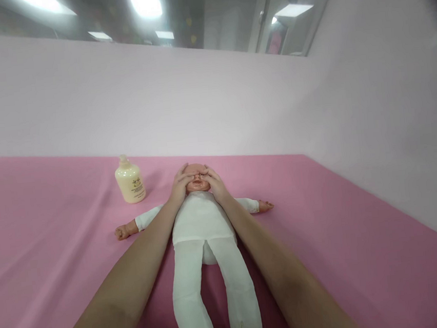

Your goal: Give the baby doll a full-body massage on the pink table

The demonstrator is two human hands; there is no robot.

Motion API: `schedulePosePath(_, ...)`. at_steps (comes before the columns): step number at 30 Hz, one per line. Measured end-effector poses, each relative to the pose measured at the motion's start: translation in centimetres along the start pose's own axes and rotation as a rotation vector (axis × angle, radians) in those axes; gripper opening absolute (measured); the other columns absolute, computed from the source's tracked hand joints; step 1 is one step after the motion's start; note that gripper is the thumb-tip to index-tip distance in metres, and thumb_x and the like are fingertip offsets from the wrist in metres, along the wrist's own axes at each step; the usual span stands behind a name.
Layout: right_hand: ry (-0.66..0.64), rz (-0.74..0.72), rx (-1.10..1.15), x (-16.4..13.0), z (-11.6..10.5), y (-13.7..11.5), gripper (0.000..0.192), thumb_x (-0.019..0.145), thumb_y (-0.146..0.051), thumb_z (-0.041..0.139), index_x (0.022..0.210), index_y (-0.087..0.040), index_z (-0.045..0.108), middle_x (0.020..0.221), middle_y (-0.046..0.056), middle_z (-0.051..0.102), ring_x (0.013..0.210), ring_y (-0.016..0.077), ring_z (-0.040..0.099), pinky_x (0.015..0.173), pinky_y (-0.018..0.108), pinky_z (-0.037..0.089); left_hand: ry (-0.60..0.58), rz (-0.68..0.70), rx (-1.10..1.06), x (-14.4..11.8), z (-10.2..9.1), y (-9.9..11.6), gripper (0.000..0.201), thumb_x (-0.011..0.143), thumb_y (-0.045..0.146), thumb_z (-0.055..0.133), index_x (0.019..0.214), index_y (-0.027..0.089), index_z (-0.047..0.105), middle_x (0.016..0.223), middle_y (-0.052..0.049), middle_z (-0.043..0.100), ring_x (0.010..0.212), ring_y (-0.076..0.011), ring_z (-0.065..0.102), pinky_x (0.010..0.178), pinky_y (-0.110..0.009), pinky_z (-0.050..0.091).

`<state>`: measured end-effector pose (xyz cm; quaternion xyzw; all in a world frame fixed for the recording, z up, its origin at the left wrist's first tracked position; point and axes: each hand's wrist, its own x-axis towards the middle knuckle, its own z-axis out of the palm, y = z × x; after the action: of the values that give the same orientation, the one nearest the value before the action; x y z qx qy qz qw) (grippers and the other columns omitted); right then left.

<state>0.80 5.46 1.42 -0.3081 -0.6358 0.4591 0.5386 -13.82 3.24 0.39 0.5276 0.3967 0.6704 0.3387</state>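
Note:
A baby doll [202,217] in a white top and white trousers lies on its back, head away from me and arms spread to both sides. My left hand [181,183] rests against the left side of the doll's head, its fingers extended over the cheek and eye. On the other side, my right hand [214,181] lies the same way, fingers stretched across the face toward the nose. Between the hands, the doll's mouth, chin and forehead show; its eyes are covered. Neither hand is closed around anything.
A pale yellow pump-type bottle [130,183] with a printed label stands left of the doll's head. Pink cloth [54,226] covers the table, with creases at the left. Behind rises a white wall [139,104], with a glass pane [223,14] reflecting ceiling lights above it.

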Motion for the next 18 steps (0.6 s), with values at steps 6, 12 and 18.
schedulePosePath(6,-0.004,0.009,0.000,-0.06,0.00,-0.14,0.010,0.073,-0.035,0.060,0.073,-0.025,0.062,0.127,0.002,0.063,0.145,0.0221,0.026,0.119,0.041,0.019,0.022,-0.031,-0.091,-0.18,0.10,0.37,0.015,0.067,0.028,0.065,0.076,0.020,0.073,0.146,-0.004,0.047,0.130,-0.0285,0.048,0.108,-0.039,0.041)
schedulePosePath(12,0.008,-0.008,-0.020,-0.23,-0.09,-0.11,0.015,0.074,-0.035,0.059,0.083,-0.025,0.066,0.125,0.003,0.064,0.144,0.0212,0.028,0.117,0.040,0.022,-0.001,-0.005,0.000,-0.38,0.21,0.79,0.018,0.072,0.030,0.062,0.082,0.020,0.074,0.145,-0.005,0.047,0.131,-0.0289,0.046,0.110,-0.040,0.038)
schedulePosePath(18,-0.008,-0.038,-0.061,-0.32,-0.15,-0.02,0.017,0.078,-0.035,0.058,0.087,-0.025,0.067,0.124,0.002,0.065,0.144,0.0206,0.029,0.118,0.039,0.022,0.021,0.008,-0.006,-0.35,0.09,0.29,0.018,0.073,0.027,0.061,0.083,0.020,0.073,0.141,-0.006,0.048,0.134,-0.0283,0.042,0.114,-0.040,0.033)
